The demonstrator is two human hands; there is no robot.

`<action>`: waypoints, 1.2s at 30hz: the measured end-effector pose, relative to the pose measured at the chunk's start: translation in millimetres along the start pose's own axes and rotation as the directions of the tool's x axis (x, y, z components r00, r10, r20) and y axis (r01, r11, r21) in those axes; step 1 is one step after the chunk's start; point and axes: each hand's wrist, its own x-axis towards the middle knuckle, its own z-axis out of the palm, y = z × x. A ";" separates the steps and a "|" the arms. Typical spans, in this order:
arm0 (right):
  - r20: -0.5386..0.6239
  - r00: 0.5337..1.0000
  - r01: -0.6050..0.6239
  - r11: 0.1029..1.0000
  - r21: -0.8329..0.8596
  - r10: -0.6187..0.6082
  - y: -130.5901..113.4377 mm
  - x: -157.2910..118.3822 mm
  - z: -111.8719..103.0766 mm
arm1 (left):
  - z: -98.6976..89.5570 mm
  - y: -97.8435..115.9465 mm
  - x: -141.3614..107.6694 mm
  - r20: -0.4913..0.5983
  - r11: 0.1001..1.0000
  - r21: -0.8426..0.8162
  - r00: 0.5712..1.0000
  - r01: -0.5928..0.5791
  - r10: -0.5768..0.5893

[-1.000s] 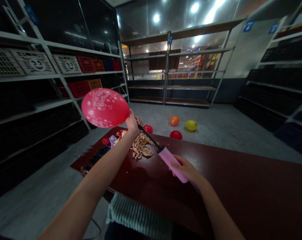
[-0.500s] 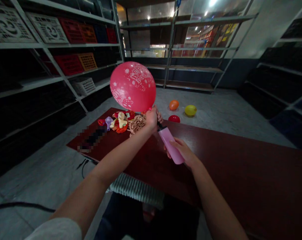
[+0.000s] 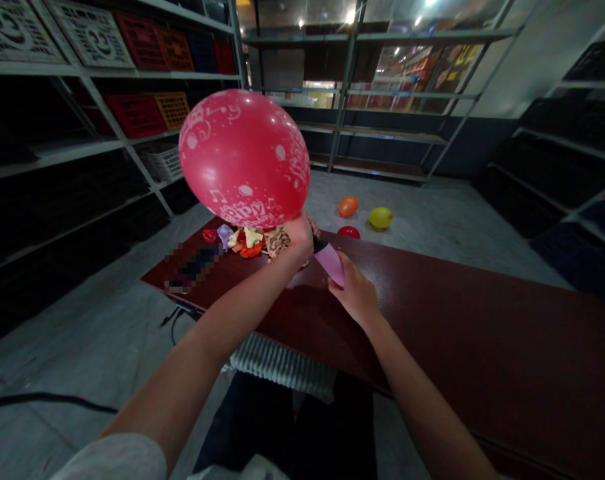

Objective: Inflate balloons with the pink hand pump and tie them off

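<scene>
A red balloon [image 3: 242, 160] with white printed lettering, swollen with air, leans up and to the left over the table. My left hand [image 3: 300, 230] is closed around its neck, where it meets the dark tip of a pink balloon pump [image 3: 331, 264]; the exact join is hidden by my fingers. My right hand [image 3: 355, 287] wraps round the pink body of the pump. Behind my left wrist lie a heap of tan, cord-like limp pieces [image 3: 277, 241] and a pile of uninflated balloons [image 3: 249, 243] in several colours.
The dark wooden table [image 3: 457, 320] spans the front. A pixelated dark object [image 3: 195, 267] lies at its left end. Beyond it on the floor are an orange balloon [image 3: 348, 206], a yellow balloon [image 3: 381, 218] and another red balloon [image 3: 349, 232]. Shelves with crates [image 3: 137, 113] stand left.
The red balloon has grown larger and turned, showing other print. My right hand has moved up toward my left hand, and less of the pump's pink body shows.
</scene>
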 end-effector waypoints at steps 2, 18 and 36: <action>0.029 0.999 0.013 1.000 0.002 -0.014 -0.4 -1.0 1.9 | -5.7 7.2 4.7 -0.021 1.000 0.000 1.000 -0.013 0.013; 0.066 0.995 0.076 0.997 0.008 -0.076 4.6 0.8 6.6 | -2.7 112.7 44.3 -0.205 0.960 0.064 0.938 -0.271 0.279; -0.179 0.978 -0.100 0.995 0.029 0.103 40.9 1.3 2.5 | 39.8 -39.7 3.6 0.120 0.988 0.135 0.991 -0.076 0.060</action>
